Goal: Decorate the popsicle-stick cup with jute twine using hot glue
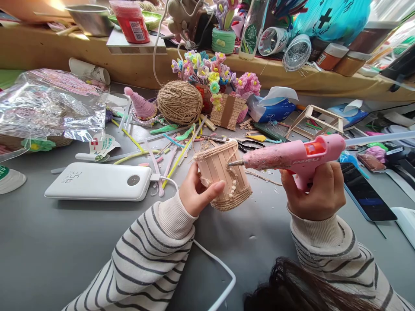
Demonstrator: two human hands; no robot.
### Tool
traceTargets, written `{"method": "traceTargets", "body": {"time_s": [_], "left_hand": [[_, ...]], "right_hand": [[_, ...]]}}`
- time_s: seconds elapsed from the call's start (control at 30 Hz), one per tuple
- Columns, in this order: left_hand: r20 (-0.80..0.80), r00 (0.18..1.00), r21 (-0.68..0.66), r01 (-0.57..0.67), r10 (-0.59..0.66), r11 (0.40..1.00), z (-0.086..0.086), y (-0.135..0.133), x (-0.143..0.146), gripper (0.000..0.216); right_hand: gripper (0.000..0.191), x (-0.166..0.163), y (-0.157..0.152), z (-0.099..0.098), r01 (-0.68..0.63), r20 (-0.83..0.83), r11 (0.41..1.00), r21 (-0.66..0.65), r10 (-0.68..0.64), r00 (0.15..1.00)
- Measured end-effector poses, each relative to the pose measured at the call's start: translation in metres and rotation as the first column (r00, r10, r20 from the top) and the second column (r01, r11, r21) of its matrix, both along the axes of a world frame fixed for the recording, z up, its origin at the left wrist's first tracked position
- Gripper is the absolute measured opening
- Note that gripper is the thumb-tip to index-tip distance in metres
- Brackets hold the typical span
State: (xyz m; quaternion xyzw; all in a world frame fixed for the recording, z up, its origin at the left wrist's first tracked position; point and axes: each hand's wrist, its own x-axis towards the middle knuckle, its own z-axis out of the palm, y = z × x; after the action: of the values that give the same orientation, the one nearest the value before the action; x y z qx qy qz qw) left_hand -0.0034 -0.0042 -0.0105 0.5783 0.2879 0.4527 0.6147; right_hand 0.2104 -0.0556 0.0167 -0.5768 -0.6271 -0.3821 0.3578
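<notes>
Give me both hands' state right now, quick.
Left hand: closed on the wooden-slat cup, holding it.
Right hand: closed around the handle of the pink glue gun.

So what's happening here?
A person is holding a little wooden pot in the left hand. The right hand grips a pink glue gun, its tip right by the pot's side. String circles the pot's top and bottom.
</notes>
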Motion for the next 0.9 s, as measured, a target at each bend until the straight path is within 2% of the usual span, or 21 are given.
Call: {"method": "traceTargets", "body": {"time_s": [0.3,0.5,0.7,0.9], "left_hand": [[0.033,0.999,0.007,0.019,-0.019,1.0,-0.002,0.0008,0.0006,0.058],[0.024,1.0,0.024,0.019,-0.02,1.0,-0.0021,0.001,-0.0005,0.059],[0.013,1.0,0.015,0.01,-0.01,1.0,-0.0025,0.0016,-0.0001,0.059],[0.011,1.0,0.023,0.018,-0.019,1.0,-0.0039,0.0015,-0.0008,0.06]], "right_hand": [[0.032,0.0018,0.0009,0.0006,-0.014,0.0,1.0,-0.01,0.014,1.0],[0.031,0.0019,0.0044,-0.0007,-0.057,-0.03,0.996,0.061,0.059,0.998],[0.03,0.0004,0.0014,0.0011,-0.034,-0.088,0.999,0.013,0.035,0.995],[0.033,-0.0009,0.0014,0.0015,-0.074,-0.086,0.997,-0.007,0.073,0.994]]}}
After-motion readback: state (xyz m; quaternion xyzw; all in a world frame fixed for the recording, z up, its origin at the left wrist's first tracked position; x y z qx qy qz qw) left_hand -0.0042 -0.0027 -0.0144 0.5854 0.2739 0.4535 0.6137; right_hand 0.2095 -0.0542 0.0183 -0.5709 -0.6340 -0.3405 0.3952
